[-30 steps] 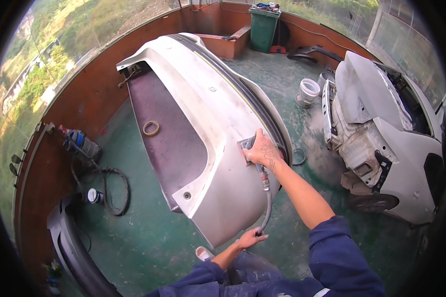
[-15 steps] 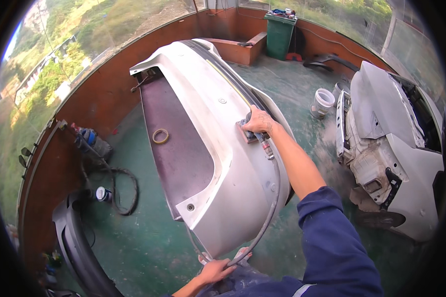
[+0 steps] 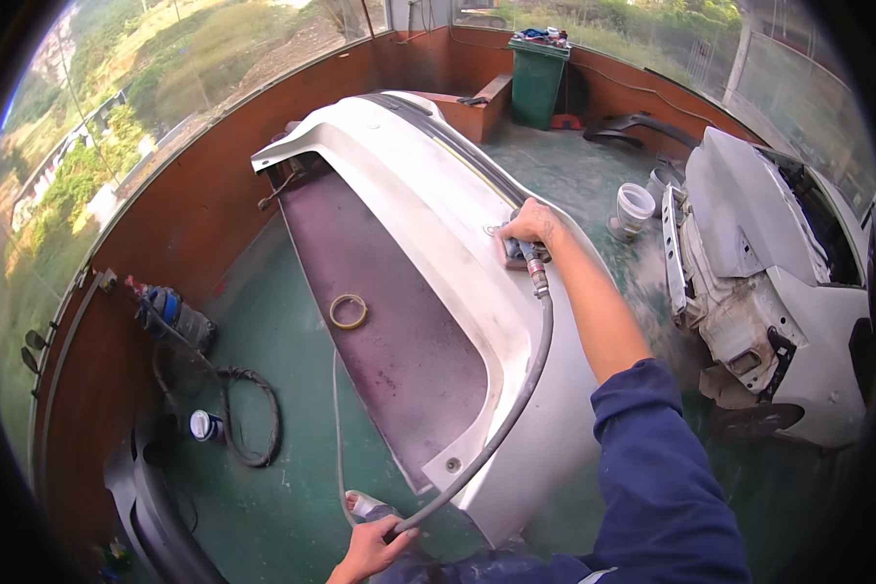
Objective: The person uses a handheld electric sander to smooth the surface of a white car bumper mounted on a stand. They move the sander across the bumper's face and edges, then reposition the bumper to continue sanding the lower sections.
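A white car bumper (image 3: 409, 195) lies lengthwise ahead of me over a mottled purple panel (image 3: 380, 253) that carries a yellow tape roll (image 3: 347, 311). My right hand (image 3: 533, 221) grips a pneumatic sander (image 3: 516, 251), which rests on the bumper's upper face near its dark trim strip. A grey air hose (image 3: 521, 389) runs from the sander down to my left hand (image 3: 375, 545), whose fingers are closed round it below the bumper's near end. The underside of the sander is hidden.
A dismantled white car body (image 3: 769, 302) stands right, near buckets (image 3: 633, 204). A green bin (image 3: 535, 83) stands by the low red wall (image 3: 165, 234). At left lie a machine (image 3: 175, 316), coiled hose (image 3: 253, 380), small can (image 3: 204, 424) and dark bumper (image 3: 161, 516) on the green floor.
My right hand and the sander have moved forward along the bumper. My left hand has shifted down and leftward with the hose. The bumper appears farther right and lower in view.
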`<state>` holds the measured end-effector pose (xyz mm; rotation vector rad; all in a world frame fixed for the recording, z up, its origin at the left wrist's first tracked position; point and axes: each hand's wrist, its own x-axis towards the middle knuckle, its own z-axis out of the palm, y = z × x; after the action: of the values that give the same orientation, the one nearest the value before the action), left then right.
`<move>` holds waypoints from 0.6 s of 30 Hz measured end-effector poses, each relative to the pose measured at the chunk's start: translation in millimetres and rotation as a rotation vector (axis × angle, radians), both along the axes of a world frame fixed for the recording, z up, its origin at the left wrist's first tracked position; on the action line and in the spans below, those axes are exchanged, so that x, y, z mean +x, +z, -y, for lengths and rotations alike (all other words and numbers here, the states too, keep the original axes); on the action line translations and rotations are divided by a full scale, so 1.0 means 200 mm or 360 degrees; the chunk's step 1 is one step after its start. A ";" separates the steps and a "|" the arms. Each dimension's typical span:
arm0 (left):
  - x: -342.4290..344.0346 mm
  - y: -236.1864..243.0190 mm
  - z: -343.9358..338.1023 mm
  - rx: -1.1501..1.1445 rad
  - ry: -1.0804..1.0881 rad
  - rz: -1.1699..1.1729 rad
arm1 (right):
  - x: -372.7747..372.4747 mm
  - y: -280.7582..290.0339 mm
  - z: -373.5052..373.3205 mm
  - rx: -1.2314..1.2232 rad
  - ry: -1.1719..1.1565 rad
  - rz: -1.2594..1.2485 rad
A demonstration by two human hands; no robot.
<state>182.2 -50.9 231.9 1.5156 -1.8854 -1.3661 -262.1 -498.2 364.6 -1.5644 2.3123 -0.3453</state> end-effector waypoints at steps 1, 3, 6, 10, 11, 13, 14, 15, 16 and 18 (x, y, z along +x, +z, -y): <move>0.06 0.00 0.09 0.0020 -0.0020 -0.0108 | -0.04 -0.02 0.07 -0.0015 -0.0038 -0.0051; 0.18 0.27 0.23 0.0136 -0.0022 -0.0088 | 0.01 -0.03 0.13 0.0017 -0.0028 -0.0014; 0.36 0.38 0.44 0.0177 -0.0061 -0.0273 | 0.08 0.00 0.24 0.0030 -0.0130 0.0033; 0.56 0.46 0.71 0.0325 -0.0072 -0.0365 | 0.13 0.03 0.35 -0.0012 -0.0332 -0.0135; 0.62 0.48 0.77 0.0378 -0.0054 -0.0393 | 0.19 0.05 0.37 0.0006 -0.0347 -0.0133; 0.72 0.46 0.89 0.0370 -0.0102 -0.0432 | 0.18 0.04 0.36 0.0081 -0.0394 -0.0161; 0.76 0.46 0.94 0.0400 -0.0145 -0.0429 | 0.15 0.05 0.34 0.0119 -0.0421 -0.0177; 0.80 0.49 1.01 0.0421 -0.0175 -0.0405 | 0.19 0.08 0.25 0.0164 -0.0520 -0.0115; 0.83 0.50 1.07 0.0442 -0.0208 -0.0384 | 0.09 -0.01 0.20 0.0169 -0.0597 -0.0076; 0.92 0.39 1.20 0.0411 -0.0360 -0.0269 | 0.05 -0.03 0.02 0.0214 -0.0687 -0.0048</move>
<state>366.0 -290.9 310.7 1.2760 -1.8757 -1.8395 -251.7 -501.5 359.2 -1.0069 2.6262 -0.2594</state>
